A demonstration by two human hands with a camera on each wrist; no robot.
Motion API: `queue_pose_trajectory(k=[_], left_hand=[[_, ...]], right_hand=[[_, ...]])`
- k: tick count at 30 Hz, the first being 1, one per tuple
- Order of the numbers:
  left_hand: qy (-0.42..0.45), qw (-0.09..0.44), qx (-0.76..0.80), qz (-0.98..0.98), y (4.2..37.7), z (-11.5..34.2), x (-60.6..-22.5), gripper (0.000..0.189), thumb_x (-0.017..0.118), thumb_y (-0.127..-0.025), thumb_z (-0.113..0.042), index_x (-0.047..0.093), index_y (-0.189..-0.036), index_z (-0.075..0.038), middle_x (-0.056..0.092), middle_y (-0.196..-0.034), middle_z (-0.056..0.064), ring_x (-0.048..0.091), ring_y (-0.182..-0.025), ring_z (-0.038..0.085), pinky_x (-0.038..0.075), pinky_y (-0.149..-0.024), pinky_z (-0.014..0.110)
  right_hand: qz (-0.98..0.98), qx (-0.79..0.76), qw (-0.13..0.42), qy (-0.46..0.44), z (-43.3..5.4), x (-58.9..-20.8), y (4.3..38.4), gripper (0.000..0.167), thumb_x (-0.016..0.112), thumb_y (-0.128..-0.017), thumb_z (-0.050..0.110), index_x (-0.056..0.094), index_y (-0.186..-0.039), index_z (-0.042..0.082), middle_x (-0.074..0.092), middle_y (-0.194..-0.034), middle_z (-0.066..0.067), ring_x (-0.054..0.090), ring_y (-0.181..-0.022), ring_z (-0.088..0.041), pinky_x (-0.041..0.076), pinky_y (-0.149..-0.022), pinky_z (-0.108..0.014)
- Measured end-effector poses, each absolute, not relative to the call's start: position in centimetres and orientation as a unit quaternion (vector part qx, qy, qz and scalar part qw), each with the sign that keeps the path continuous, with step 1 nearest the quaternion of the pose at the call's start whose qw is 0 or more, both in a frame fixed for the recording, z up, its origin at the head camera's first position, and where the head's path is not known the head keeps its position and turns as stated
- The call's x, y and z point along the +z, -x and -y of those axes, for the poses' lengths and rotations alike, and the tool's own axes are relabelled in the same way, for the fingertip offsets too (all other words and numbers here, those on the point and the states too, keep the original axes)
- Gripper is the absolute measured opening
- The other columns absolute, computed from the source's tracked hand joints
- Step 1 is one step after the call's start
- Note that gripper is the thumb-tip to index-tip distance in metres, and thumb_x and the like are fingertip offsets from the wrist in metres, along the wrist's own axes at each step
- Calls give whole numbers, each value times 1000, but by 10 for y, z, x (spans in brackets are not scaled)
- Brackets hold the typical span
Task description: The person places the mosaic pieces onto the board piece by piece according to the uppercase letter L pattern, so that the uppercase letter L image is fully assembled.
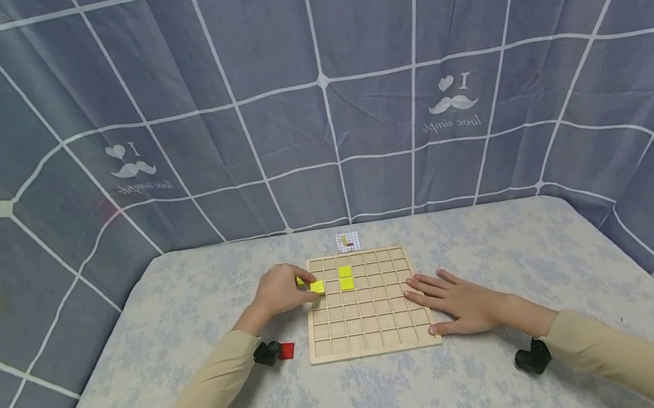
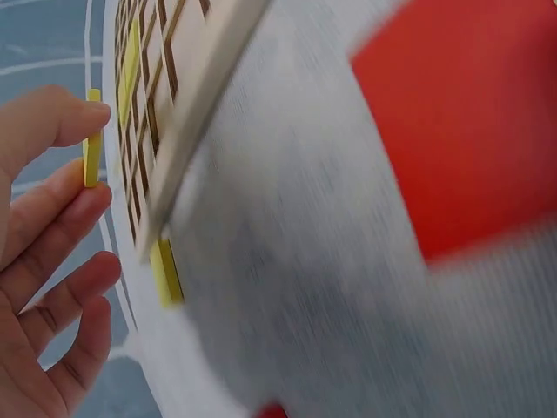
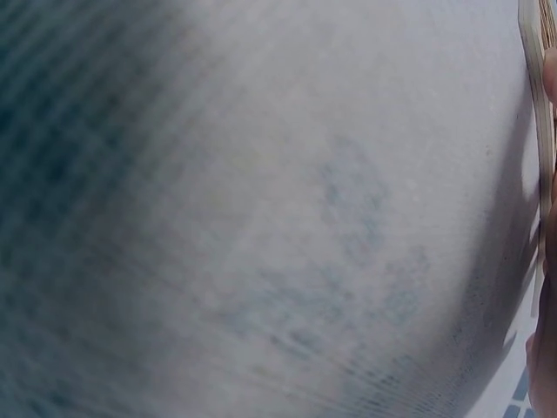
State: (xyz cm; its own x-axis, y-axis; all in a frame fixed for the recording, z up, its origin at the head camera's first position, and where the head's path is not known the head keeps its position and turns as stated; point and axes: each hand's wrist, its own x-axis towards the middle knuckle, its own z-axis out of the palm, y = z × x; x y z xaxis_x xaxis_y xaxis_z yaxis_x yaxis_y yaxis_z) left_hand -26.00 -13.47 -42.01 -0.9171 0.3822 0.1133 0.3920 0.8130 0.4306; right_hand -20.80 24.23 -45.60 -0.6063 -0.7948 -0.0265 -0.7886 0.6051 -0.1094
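Note:
My left hand (image 1: 281, 289) pinches a yellow square tile (image 1: 317, 288) between thumb and fingertips, over the left edge of a wooden grid board (image 1: 376, 350). The left wrist view shows that held tile (image 2: 92, 139) edge-on, apart from the board. Two yellow tiles (image 1: 346, 278) sit in the board's cells, one directly above the other. Another yellow tile (image 2: 167, 273) lies on the cloth beside the board, mostly hidden behind the left hand in the head view. My right hand (image 1: 462, 300) rests with fingers spread on the board's right edge.
A red tile (image 1: 287, 351) lies left of the board, near the left wrist's camera. Behind the board is a small printed grid card (image 1: 348, 242) with coloured squares. Patterned cloth (image 1: 357, 404) covers the table, and a grey-blue curtain (image 1: 278, 133) surrounds it.

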Motion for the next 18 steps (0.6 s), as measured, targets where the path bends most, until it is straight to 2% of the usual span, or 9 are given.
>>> queue_pose_trajectory(k=[8, 18], left_hand=[[223, -5, -237, 945, 257, 108, -423, 26, 81, -69, -31, 78, -93, -21, 74, -84, -8, 52, -59, 1, 41, -55, 21], [237, -4, -229, 944, 255, 89, -427, 24, 82, -72, -31, 79, -92, -19, 74, -88, -8, 64, -75, 4, 48, -64, 24]], right_hand=[[-891, -59, 24, 450, -244, -460, 208, 71, 47, -97, 50, 23, -154, 14, 21, -159, -15, 20, -146, -36, 18, -110, -65], [-896, -49, 39, 440, -243, -456, 209, 73, 46, -97, 52, 21, -155, 15, 19, -160, -13, 18, -147, -35, 16, -112, -64]])
